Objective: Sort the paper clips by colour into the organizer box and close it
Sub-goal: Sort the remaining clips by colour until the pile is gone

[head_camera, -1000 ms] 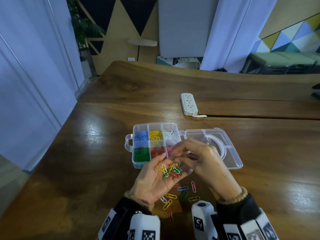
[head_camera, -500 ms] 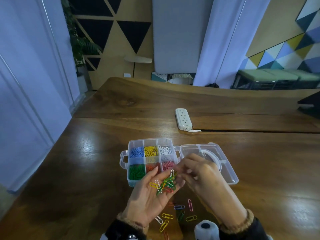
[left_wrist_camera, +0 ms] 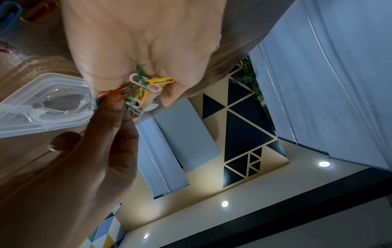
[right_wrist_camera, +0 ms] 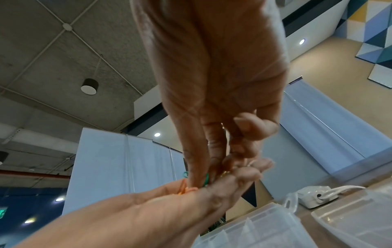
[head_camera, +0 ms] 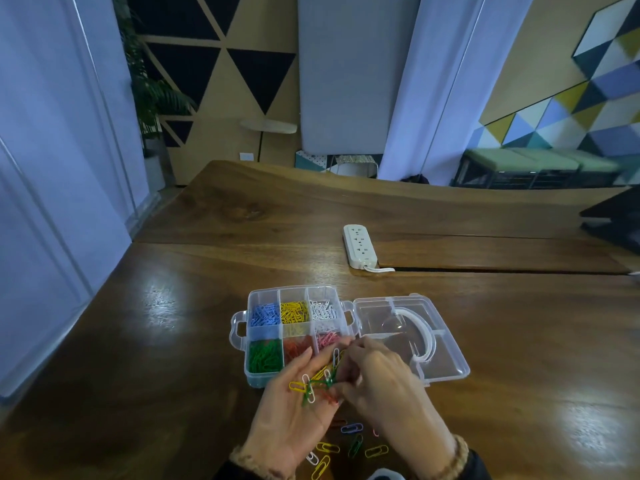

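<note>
The clear organizer box [head_camera: 242, 341] stands open on the wooden table, its lid [head_camera: 446, 355] folded flat to the right. Its back row holds blue, yellow and white clips, its front row green, red and pink. My left hand [head_camera: 294, 403] lies palm up in front of the box, carrying a mixed pile of paper clips [head_camera: 317, 384]. My right hand [head_camera: 377, 386] reaches into that pile from the right. The left wrist view has its thumb and forefinger [left_wrist_camera: 114, 107] pinching clips [left_wrist_camera: 148, 83] on the left palm [left_wrist_camera: 137, 42]. Fingers [right_wrist_camera: 197, 167] hide the pinched clips in the right wrist view.
Several loose clips [head_camera: 351, 428] of mixed colours lie on the table under my wrists. A white power strip [head_camera: 359, 245] sits behind the box, beside a gap in the tabletop. A dark object [head_camera: 616, 223] sits at the table's far right.
The head view has tilted upward. Both hands stay together in front of the box, with the right fingers still working in the pile on the left palm.
</note>
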Motion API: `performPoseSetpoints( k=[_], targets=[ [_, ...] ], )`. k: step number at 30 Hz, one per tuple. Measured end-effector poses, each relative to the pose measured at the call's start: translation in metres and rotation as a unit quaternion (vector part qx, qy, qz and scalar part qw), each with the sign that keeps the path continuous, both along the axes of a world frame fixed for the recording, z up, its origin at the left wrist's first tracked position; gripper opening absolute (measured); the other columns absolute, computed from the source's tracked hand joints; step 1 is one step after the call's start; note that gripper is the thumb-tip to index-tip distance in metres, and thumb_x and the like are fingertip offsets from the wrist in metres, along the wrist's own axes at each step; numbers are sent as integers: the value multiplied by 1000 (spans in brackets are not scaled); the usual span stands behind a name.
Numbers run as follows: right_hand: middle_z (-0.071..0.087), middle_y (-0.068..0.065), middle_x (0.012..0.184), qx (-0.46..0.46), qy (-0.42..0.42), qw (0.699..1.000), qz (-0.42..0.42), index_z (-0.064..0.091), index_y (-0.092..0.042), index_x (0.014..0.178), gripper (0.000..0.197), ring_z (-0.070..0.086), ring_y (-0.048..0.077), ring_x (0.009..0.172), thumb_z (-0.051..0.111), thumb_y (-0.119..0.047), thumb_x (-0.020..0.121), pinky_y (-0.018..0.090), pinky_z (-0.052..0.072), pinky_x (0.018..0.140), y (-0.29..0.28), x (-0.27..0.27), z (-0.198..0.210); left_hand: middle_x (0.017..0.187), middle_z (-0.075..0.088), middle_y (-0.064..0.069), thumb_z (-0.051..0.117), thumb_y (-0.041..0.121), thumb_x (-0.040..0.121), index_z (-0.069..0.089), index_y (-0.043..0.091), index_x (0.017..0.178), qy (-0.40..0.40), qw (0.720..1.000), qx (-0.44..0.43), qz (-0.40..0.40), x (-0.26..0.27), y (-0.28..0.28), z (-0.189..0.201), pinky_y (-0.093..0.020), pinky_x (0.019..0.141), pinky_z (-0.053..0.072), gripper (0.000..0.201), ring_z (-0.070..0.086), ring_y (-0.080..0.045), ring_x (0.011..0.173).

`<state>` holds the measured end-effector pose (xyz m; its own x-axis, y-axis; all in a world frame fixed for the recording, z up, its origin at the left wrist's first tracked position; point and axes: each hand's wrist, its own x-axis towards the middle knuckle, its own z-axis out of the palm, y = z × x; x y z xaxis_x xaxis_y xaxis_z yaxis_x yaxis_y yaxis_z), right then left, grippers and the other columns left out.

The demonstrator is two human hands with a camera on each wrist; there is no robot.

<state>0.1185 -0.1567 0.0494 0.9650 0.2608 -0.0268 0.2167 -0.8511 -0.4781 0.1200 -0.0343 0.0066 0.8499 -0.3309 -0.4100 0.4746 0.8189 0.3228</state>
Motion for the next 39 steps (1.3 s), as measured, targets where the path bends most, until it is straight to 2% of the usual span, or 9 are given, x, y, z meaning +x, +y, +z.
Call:
performPoseSetpoints(
  k=[7,9,12,17,20,23,28,32,39],
  targets=[
    [52,-15,79,45,-13,999,-20,54,-30,86,10,52,10,81,64,-27,84,20,44,72,-10,1,2,106,66,-31,64,16,73,69,-15,92,-28,999,-12,-25,1,-2,5,-38,84,50,37,69,-36,84],
    [57,-11,80,57,-17,998,-32,51,-31,80,15,56,12,80,66,-28,82,25,47,72,-13,2,2,105,66,-32,89,6,46,68,-15,95,-29,999,-16,-34,0,-2,6,-44,84,52,58,69,-38,86],
    [62,-7,78,71,-12,997,-41,54,-23,78,15,58,16,78,69,-26,76,30,50,72,-15,1,0,106,66,-32,93,-3,22,68,-17,94,-27,997,-45,-48,0,-2,0,-53,75,54,77,71,-39,83],
    [59,-12,73,83,-14,996,-23,48,-32,72,26,55,7,69,70,-19,75,30,51,70,-14,-2,0,103,67,-30,83,8,60,69,-14,99,-20,998,-19,-51,-2,-5,-1,-47,92,48,47,67,-39,93],
    [59,-14,77,64,-29,997,-6,54,-31,87,20,51,3,69,69,-21,79,24,48,68,-15,-2,1,103,67,-30,48,18,87,71,-13,92,-13,999,-14,-44,-2,-4,-2,-44,89,50,39,61,-36,95],
    [55,-17,75,65,-29,997,-4,63,-29,99,22,51,2,72,69,-21,79,22,48,71,-16,-2,-1,108,65,-31,42,20,91,70,-14,94,-10,999,-24,-44,-2,-4,-2,-42,87,51,44,67,-37,90],
    [56,-20,77,85,-27,996,-11,65,-28,85,14,52,0,73,70,-18,76,26,50,75,-17,-1,-4,97,68,-29,38,21,96,69,-16,94,-7,998,-32,-57,-3,-4,-1,-46,69,58,48,68,-34,75],
    [65,-12,84,99,-63,992,-50,61,-25,82,9,59,9,78,67,-20,78,32,51,74,-16,0,-2,100,64,-26,42,21,89,68,-16,97,-5,998,-27,-63,-3,-5,1,-53,74,55,46,64,-33,82],
    [55,-14,92,19,-55,998,3,57,-28,96,14,55,10,93,61,-23,84,27,46,76,-14,1,3,105,65,-31,50,30,96,64,-17,107,-17,994,-71,-86,-1,-3,1,-51,77,57,50,66,-37,88]
  ],
)
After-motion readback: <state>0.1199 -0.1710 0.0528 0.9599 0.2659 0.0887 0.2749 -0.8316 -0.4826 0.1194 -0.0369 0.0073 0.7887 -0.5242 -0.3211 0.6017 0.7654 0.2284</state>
